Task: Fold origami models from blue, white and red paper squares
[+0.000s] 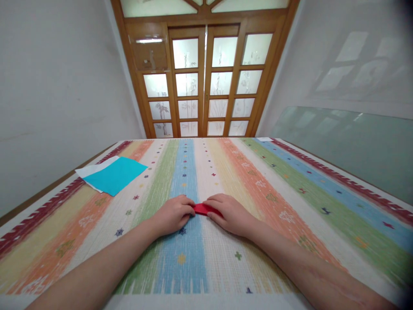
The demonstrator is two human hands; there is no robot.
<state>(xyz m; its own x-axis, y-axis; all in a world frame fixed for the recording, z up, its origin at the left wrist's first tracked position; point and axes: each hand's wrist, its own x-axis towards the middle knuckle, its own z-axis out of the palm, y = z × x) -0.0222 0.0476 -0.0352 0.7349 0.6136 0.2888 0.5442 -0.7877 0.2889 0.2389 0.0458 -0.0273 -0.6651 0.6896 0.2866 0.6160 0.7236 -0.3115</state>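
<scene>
Between my two hands, near the middle of the table, is a small piece of folded red paper (201, 209). My left hand (174, 214) pinches its left end, thumb and fingers bent around it. My right hand (229, 214) grips the right end, with the thumb below and the fingers along the far edge. Both hands rest low over the striped tablecloth (190, 262). The parts of the paper under my fingers are hidden, so its full shape does not show.
Sheets of blue paper (115, 174) and white paper (97, 167) lie overlapped at the table's left side. A small white slip (265, 139) lies at the far edge. Beyond the table stand wooden glass-paned doors (204, 82); a pale glass panel (348, 146) leans along the right wall.
</scene>
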